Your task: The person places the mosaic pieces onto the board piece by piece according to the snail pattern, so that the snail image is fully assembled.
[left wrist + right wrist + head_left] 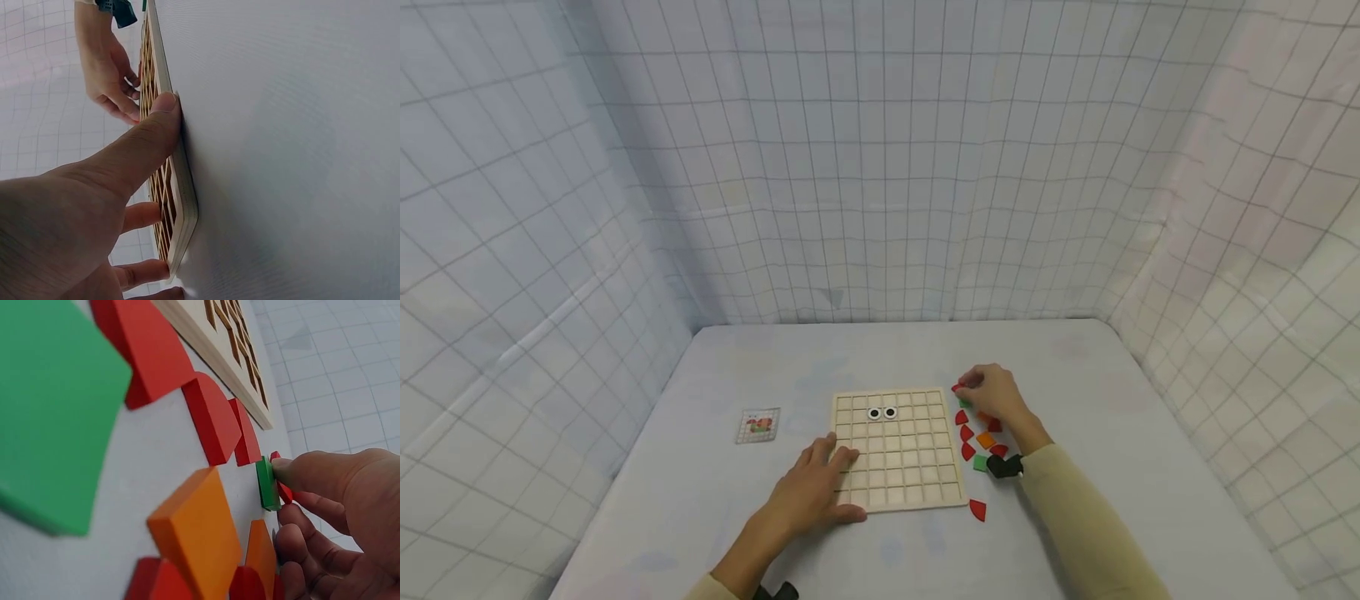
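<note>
The spread left hand is touching the board, the right hand pinching a red piece, a picture card lying toward the left edge of the bench.

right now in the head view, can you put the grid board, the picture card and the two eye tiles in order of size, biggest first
1. grid board
2. picture card
3. left eye tile and right eye tile: these look alike, so unranked
</note>
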The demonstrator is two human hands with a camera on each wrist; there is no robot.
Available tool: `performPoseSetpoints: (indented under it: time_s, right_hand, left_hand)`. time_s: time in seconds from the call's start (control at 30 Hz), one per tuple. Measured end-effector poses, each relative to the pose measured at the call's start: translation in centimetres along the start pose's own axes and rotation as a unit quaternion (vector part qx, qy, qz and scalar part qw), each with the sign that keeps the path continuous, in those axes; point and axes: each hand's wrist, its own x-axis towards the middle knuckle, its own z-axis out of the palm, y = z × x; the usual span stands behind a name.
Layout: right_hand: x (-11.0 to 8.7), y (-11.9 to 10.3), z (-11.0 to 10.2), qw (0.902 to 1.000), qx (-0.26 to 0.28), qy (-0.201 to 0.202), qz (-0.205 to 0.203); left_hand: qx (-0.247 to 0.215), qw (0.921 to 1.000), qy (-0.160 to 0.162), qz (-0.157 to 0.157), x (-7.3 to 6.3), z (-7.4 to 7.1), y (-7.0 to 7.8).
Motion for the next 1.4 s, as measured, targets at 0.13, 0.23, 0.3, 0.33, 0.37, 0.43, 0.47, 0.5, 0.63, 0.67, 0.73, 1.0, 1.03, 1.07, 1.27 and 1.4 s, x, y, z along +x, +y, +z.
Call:
performPoseSetpoints:
  time_s: [0.13,0.23,0.3,0.33,0.37,0.43,0.47,0.5,0.63,0.67,0.73,1.0,1.03,1.07,1.27,1.4]
  right_hand:
    - [0.1,-0.1,0.0,0.9999,0.009,-0.004,-0.002]
    - [0.1,-0.2,0.0,0.9999,0.011,-0.005,-0.007]
    - [0.1,-0.3,0.1,0.9999,0.010,-0.003,-0.012]
    - [0.1,-0.3,0.1,0.9998,0.009,0.000,-0.017]
    - [0.1,-0.3,0.1,0.9997,0.008,0.002,-0.022]
    - [-0.1,-0.3,0.1,0.9995,0.009,0.008,-0.029]
    - [-0.2,-0.2,0.2,0.9994,0.009,0.011,-0.032]
    - [-0.4,-0.2,0.2,0.9993,0.012,0.014,-0.033]
    - [-0.9,-0.5,0.2,0.9990,0.016,0.021,-0.035]
    - [-1.0,-0.7,0.2,0.9989,0.018,0.023,-0.037]
    - [-1.2,-1.1,0.1,0.9985,0.019,0.027,-0.044]
    - [-1.7,-2.9,0.4,0.9958,0.034,0.025,-0.081]
    - [-1.8,-3.1,0.5,0.9956,0.035,0.021,-0.084]
    - [-1.8,-3.4,0.7,0.9954,0.036,0.018,-0.087]
    - [-2.2,-4.7,1.8,0.9934,0.027,0.005,-0.111]
    - [-2.4,-6.0,2.8,0.9920,0.023,-0.010,-0.123]
  left_hand:
    - [0.003,1.0000,-0.003,-0.003,0.0,0.1,0.1]
    - [0.008,1.0000,0.001,-0.002,0.0,0.2,0.0]
    - [0.011,0.9999,0.001,0.000,0.0,0.2,-0.1]
    - [0.012,0.9999,0.001,0.002,0.0,0.2,-0.1]
    - [0.014,0.9999,0.002,0.004,0.0,0.2,-0.2]
    - [0.014,0.9999,0.001,0.006,0.0,0.3,-0.2]
    - [0.014,0.9999,0.000,0.007,0.0,0.4,-0.2]
    - [0.015,0.9998,0.001,0.009,0.0,0.4,-0.2]
    - [0.019,0.9997,0.002,0.013,0.0,0.4,0.0]
    - [0.022,0.9997,0.003,0.014,0.0,0.3,0.0]
    - [0.027,0.9995,0.005,0.014,0.1,0.2,0.1]
    - [0.031,0.9995,-0.002,0.005,0.3,-0.3,0.2]
    - [0.030,0.9995,-0.003,0.003,0.3,-0.3,0.2]
    - [0.028,0.9996,-0.004,0.001,0.3,-0.3,0.2]
    - [0.013,0.9999,0.000,-0.001,0.1,-0.1,0.0]
    - [0.008,1.0000,0.000,0.001,0.0,-0.2,0.2]
